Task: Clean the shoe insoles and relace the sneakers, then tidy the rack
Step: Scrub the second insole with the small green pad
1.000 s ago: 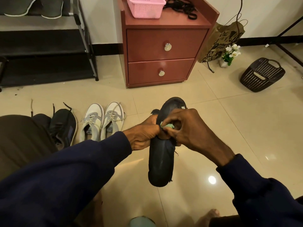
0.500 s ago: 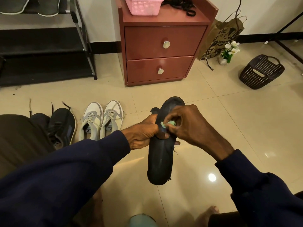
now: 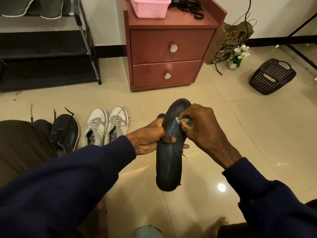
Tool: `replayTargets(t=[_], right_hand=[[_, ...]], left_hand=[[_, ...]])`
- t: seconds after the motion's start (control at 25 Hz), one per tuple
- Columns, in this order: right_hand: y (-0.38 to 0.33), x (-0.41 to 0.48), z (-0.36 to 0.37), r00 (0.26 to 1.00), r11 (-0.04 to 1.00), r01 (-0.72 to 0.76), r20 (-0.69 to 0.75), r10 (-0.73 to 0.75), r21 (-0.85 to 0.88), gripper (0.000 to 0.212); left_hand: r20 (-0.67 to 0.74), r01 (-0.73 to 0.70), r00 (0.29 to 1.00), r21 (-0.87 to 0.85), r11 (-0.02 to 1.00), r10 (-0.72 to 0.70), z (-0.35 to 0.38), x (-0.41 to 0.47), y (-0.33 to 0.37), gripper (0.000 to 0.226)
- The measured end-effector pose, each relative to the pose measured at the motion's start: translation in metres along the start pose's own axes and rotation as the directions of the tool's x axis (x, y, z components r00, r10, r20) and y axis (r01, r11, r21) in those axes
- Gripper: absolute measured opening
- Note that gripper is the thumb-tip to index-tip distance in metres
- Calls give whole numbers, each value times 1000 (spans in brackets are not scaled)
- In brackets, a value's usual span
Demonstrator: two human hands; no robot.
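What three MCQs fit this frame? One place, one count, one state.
1. Where is the pink basket?
A) on the red cabinet
B) on the floor
C) on the shoe rack

2. How many drawers does the red cabinet have?
A) one
B) two
C) three

3. What is the right hand doing?
A) hanging idle
B) pinching a green cloth against the dark insole
C) tying a lace

Answers:
1 A, the basket sits on the cabinet's top.
2 B, two fronts show, each with one round knob.
3 B, its fingers curl round the cloth on the insole, which the left hand grips.
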State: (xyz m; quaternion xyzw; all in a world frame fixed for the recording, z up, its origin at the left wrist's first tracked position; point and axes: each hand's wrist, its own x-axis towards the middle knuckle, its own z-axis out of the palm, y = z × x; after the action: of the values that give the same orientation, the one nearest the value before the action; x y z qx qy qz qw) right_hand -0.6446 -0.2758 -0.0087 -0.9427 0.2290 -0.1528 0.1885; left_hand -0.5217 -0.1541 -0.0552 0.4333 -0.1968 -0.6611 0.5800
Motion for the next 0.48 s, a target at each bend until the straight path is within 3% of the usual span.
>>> replayTargets(t=[0.16, 0.2, 0.32, 0.4, 0.48], right_hand=[[-15, -8, -4, 965, 979, 35, 249, -85, 199, 11], [-13, -6, -3, 961, 984, 45, 261, -89, 172, 10], [0, 4, -6, 997, 998, 41, 70, -38, -46, 13], [-2, 3, -9, 998, 999, 46, 46, -46, -3, 14], [-15, -4, -10, 976, 987, 81, 191, -107, 140, 14]], left_hand=[[-65, -16, 998, 81, 997, 21, 0, -2, -1, 47], [-60, -8, 998, 82, 997, 13, 0, -3, -1, 47], [28, 39, 999, -13, 999, -39, -1, 0, -3, 62], [56, 40, 998, -44, 998, -37, 0, 0, -2, 66], [31, 4, 1000, 12, 1000, -4, -1, -1, -3, 53]])
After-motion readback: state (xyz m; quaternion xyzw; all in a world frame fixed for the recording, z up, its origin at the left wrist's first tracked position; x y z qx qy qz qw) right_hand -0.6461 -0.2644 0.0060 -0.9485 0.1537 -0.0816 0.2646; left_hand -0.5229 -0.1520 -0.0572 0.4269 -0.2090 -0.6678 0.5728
